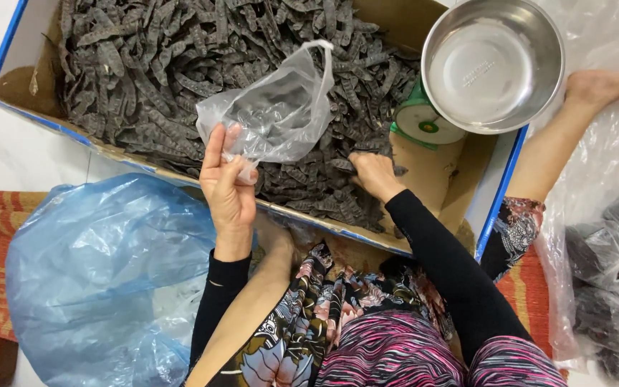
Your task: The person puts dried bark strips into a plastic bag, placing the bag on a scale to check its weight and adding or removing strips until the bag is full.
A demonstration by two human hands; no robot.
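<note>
Clear plastic bag (pixel 274 111) over blue-edged carton (pixel 496 193)

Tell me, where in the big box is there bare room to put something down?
Bare cardboard shows in the box at its left end beside the dark pods, and at the right end below the green scale with the metal bowl. The middle is packed with pods, where the right hand digs and the left hand holds a clear bag.

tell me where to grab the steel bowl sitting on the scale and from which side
Grip the steel bowl by its thin rolled rim, from the near right side. It sits upright and open on the green scale, the rim stands clear all round, and the right hand is closest, down among the dark pods.
</note>
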